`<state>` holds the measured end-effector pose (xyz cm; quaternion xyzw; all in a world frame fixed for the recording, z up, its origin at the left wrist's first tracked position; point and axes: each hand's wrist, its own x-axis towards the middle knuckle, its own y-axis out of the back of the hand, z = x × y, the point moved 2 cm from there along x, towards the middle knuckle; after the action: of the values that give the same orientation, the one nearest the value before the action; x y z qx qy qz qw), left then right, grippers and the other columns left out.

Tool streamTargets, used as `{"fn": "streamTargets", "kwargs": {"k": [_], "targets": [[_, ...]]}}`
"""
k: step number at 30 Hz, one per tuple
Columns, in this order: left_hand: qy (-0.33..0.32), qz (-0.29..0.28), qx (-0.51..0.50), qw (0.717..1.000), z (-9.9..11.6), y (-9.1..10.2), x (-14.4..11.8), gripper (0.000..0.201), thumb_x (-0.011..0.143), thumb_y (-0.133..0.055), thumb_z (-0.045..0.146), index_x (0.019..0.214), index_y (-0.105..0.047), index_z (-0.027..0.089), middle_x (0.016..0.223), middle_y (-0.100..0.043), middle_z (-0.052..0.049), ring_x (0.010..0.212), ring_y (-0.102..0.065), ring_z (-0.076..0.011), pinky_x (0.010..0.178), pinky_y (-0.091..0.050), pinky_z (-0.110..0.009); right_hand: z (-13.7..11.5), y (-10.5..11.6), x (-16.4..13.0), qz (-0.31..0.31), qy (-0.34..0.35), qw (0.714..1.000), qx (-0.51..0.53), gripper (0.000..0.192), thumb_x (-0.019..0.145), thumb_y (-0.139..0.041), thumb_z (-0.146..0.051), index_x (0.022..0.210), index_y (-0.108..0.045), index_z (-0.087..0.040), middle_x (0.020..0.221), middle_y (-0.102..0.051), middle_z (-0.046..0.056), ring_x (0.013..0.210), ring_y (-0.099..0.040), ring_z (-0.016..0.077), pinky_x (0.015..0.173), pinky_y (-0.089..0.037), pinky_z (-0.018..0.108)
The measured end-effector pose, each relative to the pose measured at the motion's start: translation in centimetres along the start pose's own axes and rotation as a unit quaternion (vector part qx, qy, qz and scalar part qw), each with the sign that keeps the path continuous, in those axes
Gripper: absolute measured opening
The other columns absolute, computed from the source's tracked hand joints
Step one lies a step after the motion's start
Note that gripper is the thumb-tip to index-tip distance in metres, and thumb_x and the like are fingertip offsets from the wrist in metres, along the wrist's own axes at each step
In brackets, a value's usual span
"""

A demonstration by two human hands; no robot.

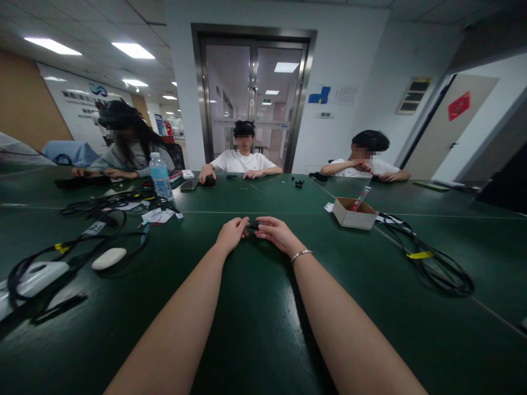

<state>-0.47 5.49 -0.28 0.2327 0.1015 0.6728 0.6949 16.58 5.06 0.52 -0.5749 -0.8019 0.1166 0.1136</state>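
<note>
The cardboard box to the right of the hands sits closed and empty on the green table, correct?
Not quite. The head view shows the cardboard box on the green table, right of the hands, but it is open, with a red-and-clear tube-like item sticking out of it.

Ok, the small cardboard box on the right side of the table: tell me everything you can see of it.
The cardboard box is small, shallow and plain brown, with paler outer walls. Its top is open. It sits flat on the green table, turned at an angle, ahead and to the right of the right hand. A slim red-and-clear item leans out of it, too small to identify. White paper lies at its left corner, and black cables run from its right side. No hand touches it.
</note>
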Motion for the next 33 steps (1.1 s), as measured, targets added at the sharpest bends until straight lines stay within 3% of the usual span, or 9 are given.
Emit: {"fn": "streamTargets", "kwargs": {"k": [11,20,33], "targets": [[-0.002,-0.003,-0.109,0.994,1.1,0.1,-0.3,0.026,0.074,-0.061,0.036,0.088,-0.059,0.015,0.075,-0.064,-0.005,0.066,-0.058,-0.0136,0.052,-0.041,-0.021,-0.1,-0.1,0.1,0.032,-0.013,0.999,-0.008,0.016,0.081,-0.062,-0.003,0.095,-0.062,-0.010,0.074,-0.067,0.007,0.062,-0.067,0.0142,0.060,-0.058,0.023],[0.007,-0.027,-0.120,0.992,1.1,0.0,-0.3,0.020,0.073,-0.063,0.031,0.085,-0.058,0.015,0.069,-0.064,-0.003,0.064,-0.058,-0.0135,0.056,-0.043,-0.023,-0.1,-0.1,0.0,0.038,-0.014,0.999,-0.013,0.015,0.080,-0.062,-0.003,0.094,-0.063,-0.010,0.071,-0.066,0.006,0.059,-0.066,0.0132,0.059,-0.057,0.022],[-0.006,-0.016,-0.115,0.993,0.9,0.0,-0.3,0.022,0.074,-0.063,0.033,0.086,-0.058,0.016,0.071,-0.064,-0.003,0.065,-0.059,-0.0144,0.055,-0.043,-0.023,-0.5,-0.6,-0.2,0.044,-0.024,0.999,-0.018,0.014,0.084,-0.055,-0.001,0.094,-0.061,-0.008,0.067,-0.065,0.006,0.056,-0.065,0.0121,0.056,-0.056,0.019]]}}
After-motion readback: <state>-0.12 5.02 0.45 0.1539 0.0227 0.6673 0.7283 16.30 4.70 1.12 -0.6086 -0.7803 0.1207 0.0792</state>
